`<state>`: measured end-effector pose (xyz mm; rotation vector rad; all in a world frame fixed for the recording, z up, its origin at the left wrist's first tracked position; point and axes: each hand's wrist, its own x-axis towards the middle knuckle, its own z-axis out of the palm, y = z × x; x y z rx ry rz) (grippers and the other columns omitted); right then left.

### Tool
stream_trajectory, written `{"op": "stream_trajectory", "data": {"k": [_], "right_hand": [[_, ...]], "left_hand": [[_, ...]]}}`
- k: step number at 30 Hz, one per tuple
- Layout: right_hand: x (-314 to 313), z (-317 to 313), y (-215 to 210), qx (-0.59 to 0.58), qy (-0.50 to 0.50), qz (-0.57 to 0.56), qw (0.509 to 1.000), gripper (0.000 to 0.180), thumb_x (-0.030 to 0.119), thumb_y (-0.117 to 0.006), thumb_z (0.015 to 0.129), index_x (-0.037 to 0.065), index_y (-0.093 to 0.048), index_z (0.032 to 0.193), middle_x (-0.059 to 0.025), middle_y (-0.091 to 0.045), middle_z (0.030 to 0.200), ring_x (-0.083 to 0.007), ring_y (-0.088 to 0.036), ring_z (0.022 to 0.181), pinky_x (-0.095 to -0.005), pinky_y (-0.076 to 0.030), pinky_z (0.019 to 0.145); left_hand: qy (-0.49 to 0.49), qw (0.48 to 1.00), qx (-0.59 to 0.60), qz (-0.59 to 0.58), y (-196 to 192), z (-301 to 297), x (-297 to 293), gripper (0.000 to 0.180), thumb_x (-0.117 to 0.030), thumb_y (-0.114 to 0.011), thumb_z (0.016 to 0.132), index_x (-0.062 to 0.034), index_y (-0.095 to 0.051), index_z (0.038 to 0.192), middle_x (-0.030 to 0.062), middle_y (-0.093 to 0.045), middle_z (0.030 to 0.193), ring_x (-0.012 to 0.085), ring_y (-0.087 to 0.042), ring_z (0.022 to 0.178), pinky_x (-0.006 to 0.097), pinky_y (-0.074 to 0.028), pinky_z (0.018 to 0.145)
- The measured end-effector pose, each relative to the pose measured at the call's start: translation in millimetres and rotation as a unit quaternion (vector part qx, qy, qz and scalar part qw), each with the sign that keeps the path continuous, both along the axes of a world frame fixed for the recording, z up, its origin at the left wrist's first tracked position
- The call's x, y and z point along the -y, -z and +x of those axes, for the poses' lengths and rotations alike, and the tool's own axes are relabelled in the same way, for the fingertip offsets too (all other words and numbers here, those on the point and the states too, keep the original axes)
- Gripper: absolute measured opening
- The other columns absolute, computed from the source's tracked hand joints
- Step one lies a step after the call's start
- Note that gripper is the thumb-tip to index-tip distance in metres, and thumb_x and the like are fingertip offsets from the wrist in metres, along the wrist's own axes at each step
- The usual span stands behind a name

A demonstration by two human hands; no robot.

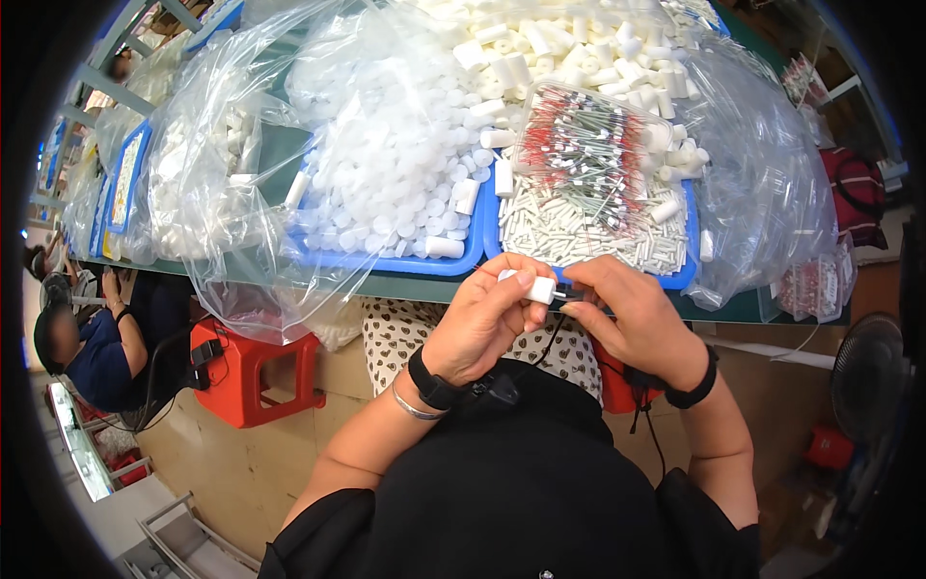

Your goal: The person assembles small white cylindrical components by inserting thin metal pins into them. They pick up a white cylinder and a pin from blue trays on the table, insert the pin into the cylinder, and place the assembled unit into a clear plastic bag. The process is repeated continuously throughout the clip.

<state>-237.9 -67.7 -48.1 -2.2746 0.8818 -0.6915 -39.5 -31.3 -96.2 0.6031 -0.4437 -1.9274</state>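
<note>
My left hand (487, 314) pinches a small white plastic tube (540, 289) between thumb and fingers, just below the table's front edge. My right hand (627, 314) meets it from the right, fingertips on a thin dark part (567, 292) at the tube's end. Directly beyond the hands, a blue tray (690, 275) holds small white sticks, with a clear bag of red-tipped thin parts (588, 145) lying on them. A second blue tray (386, 262) to the left is full of round white caps.
Clear plastic bags (212, 164) of white parts crowd the green table (415, 287), with a heap of white tubes (559, 48) at the back. A red stool (256, 372) stands under the table. Another person (92, 352) sits at far left. A fan (868, 376) is at right.
</note>
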Motion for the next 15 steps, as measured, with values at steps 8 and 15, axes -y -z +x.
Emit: {"op": "stream_trajectory", "data": {"k": [8,15], "right_hand": [[-13,17,16,0.038,0.067,0.061,0.995,0.031,0.006,-0.069,0.082,0.002,-0.057,0.110,-0.0114,-0.059,0.083,-0.0257,-0.059,0.066,-0.0343,-0.047,0.058],[-11,23,19,0.025,0.066,0.003,0.998,0.030,0.005,-0.068,0.082,0.001,-0.056,0.110,-0.0128,-0.057,0.087,-0.0259,-0.060,0.068,-0.0343,-0.048,0.059]], "left_hand": [[-0.065,0.998,0.012,0.005,5,2,-2,0.019,-0.019,-0.053,0.097,-0.0015,-0.054,0.105,0.0060,-0.059,0.086,0.0101,-0.054,0.070,0.023,-0.045,0.064],[-0.097,0.993,0.062,-0.019,8,-1,-4,0.018,-0.017,-0.051,0.098,-0.0019,-0.054,0.108,0.0046,-0.060,0.090,0.0082,-0.055,0.074,0.022,-0.045,0.065]]}}
